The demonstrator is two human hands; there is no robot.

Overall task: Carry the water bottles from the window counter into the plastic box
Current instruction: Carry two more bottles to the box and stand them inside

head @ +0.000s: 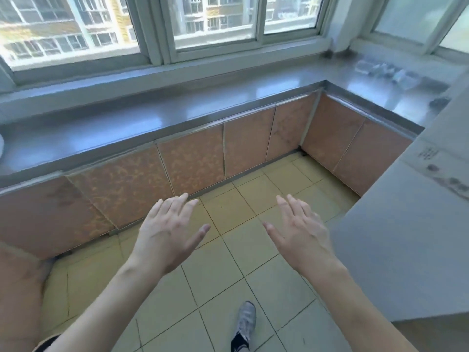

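Right now you are approaching with both hands, left (170, 231) and right (303, 231), released and carrying nothing, so you are needing to reach for the blurred water bottles (385, 71) lying far ahead-right on the desk (203, 107); no plastic box is showing.

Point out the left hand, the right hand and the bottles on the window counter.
left hand (168, 231): head view, back of the hand.
right hand (302, 232): head view, back of the hand.
water bottles (383, 70): head view, middle of the blurred clear cluster.
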